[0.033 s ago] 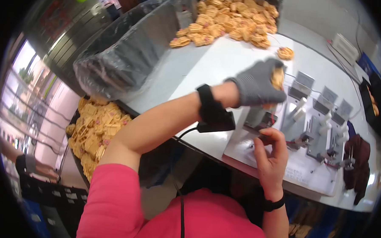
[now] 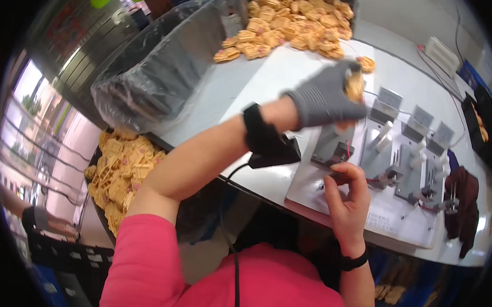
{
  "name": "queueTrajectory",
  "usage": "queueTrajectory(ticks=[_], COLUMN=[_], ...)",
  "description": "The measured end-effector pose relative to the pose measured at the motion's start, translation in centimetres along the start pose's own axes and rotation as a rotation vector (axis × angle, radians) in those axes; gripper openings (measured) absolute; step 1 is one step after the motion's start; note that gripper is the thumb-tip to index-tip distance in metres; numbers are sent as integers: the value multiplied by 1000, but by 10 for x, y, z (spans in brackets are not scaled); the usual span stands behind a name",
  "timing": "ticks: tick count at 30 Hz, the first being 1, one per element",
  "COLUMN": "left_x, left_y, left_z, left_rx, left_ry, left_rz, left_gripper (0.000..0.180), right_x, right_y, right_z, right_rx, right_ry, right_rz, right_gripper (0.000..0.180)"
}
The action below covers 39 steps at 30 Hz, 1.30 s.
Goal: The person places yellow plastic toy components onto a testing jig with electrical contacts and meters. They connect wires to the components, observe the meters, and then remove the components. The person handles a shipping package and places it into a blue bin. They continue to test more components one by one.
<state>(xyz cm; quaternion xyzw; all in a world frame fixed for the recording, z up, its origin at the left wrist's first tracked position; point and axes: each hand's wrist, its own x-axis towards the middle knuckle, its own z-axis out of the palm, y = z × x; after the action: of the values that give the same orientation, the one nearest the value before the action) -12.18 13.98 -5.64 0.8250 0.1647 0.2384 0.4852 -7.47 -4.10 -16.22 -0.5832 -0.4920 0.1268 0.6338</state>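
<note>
Pale grey tabletop (image 2: 271, 78) fills the middle of the view, and a person in a pink top leans over it from the near edge. Their left hand (image 2: 325, 99) wears a grey knitted glove and is closed around a small tan part (image 2: 354, 86), which it holds up above the surface; the part sticks out between the gloved fingers on the far side of the hand. A black band with a small black box (image 2: 266, 140) sits on the wrist of this arm, and a dark cable hangs down from it.

Just below and toward the person from the left hand, the bare right hand (image 2: 347, 197) rests on a white fixture plate (image 2: 386, 214). Its fingers are curled together and pinch at a small clamp block (image 2: 334, 152) on the near left corner of the plate; what exactly sits between the fingertips I cannot tell. To the right of both hands, three more clamp stations (image 2: 416, 161) stand in a row on the same plate.

Beyond the left hand, a heap of tan parts (image 2: 290, 24) lies on the tabletop. Left of that hand stands a bin lined with clear plastic (image 2: 156, 78). Under the left elbow, lower than the tabletop, a dark tray of the same tan parts (image 2: 119, 170) is seen.
</note>
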Motion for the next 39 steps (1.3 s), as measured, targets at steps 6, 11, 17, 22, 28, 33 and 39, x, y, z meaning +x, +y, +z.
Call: queueTrajectory(ticks=[6, 11, 17, 22, 28, 33, 39], left_x=[-22, -107, -115, -68, -25, 6, 11], left_y=[7, -91, -113, -109, -162, -202, -234], left_z=[-156, -419, -402, -263, -228, -241, -259], left_rx=[-261, -418, -641, -377, 20, 309, 112], left_ry=[422, 974, 1300, 666, 317, 228, 319], left_rz=[76, -39, -29, -176, -485, -425, -369], left_gripper=[46, 35, 37, 44, 76, 73, 73], right_x=[1, 0, -1, -3, -5, 19, 142], right_y=[-8, -10, -11, -6, -45, -117, -140], right_z=[-2, 1, 3, -1, -4, -51, -56], right_rx=[-10, 29, -61, -164, -283, -579, -757], right_ry=[-35, -69, -53, -25, -130, -332, -471], right_rz=[-91, -97, -85, -34, 160, 362, 300], right_gripper=[29, 30, 31, 38, 50, 50, 47])
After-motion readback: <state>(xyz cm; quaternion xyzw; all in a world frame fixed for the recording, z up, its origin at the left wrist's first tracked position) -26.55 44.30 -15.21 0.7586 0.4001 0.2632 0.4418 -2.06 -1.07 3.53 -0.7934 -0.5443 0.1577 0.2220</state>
